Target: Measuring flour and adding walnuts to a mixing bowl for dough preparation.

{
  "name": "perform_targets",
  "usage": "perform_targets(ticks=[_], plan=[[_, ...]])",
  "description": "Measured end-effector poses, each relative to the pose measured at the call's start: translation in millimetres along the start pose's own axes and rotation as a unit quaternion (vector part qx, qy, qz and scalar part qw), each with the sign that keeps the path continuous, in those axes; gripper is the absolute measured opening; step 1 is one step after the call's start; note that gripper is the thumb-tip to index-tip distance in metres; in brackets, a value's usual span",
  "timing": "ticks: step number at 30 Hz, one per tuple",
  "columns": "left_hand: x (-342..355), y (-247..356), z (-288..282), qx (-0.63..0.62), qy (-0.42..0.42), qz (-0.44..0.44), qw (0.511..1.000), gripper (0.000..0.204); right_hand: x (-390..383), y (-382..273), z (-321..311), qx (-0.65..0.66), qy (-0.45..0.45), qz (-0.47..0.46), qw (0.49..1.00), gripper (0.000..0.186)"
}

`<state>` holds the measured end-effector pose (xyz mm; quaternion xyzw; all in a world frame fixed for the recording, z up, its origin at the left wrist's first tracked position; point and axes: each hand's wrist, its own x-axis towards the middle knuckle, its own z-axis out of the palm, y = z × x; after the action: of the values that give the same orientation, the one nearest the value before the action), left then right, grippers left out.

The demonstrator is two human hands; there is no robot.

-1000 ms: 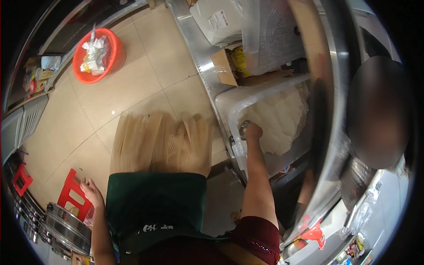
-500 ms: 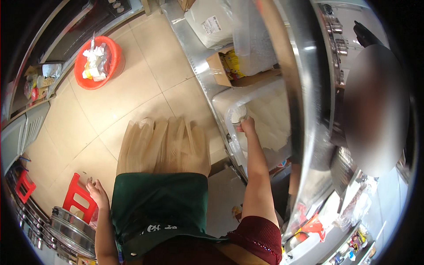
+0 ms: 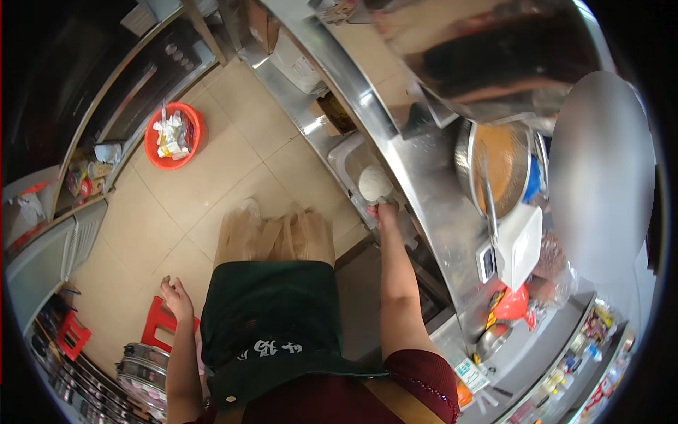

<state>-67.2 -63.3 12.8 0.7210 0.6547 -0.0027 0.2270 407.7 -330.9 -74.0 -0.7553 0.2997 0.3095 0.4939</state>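
My right hand (image 3: 383,212) is closed on a round scoop (image 3: 386,196) heaped with white powder (image 3: 374,184), which looks like flour. It is held over the near side of a translucent plastic bin (image 3: 340,157) under the steel counter; the counter edge hides much of the bin. Off to the left, my left hand (image 3: 177,297) hangs in the air above the floor, fingers apart and holding nothing. A red plastic stool (image 3: 161,318) stands just below it, beside stacked round metal steamers (image 3: 143,367).
A steel counter (image 3: 438,233) runs along my right, with a large pan of orange-brown contents (image 3: 503,162) and a white rectangular container (image 3: 519,244) on it. A red waste basket (image 3: 169,162) stands on the tiled floor ahead left. A cardboard box (image 3: 332,113) sits beyond the bin.
My right hand has raised the scoop, now heaped with white powder, up from the bin's contents. The view has shifted, bringing the countertop and pan into sight. My left hand stays open.
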Motion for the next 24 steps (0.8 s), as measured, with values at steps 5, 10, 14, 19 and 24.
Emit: perform_targets(ticks=[5, 10, 14, 19, 24], plan=[[3, 30, -29, 0.002, -0.03, 0.0, 1.0, 0.035, -88, 0, -2, 0.016, -0.073, -0.037, 0.997, 0.015], [19, 66, -43, -0.02, -0.037, 0.063, 0.997, 0.04, -184, -20, -16, 0.019, -0.112, -0.059, 0.992, 0.012], [31, 90, -47, -0.021, -0.031, 0.101, 0.994, 0.042, -223, -29, -53, 0.056, -0.119, -0.083, 0.988, 0.011], [38, 127, -42, -0.031, -0.039, 0.15, 0.987, 0.042, -266, -63, -137, 0.056, -0.052, -0.145, 0.986, 0.013], [33, 154, -33, -0.014, -0.049, 0.183, 0.982, 0.043, -283, -111, -238, 0.037, 0.08, -0.204, 0.975, 0.012]])
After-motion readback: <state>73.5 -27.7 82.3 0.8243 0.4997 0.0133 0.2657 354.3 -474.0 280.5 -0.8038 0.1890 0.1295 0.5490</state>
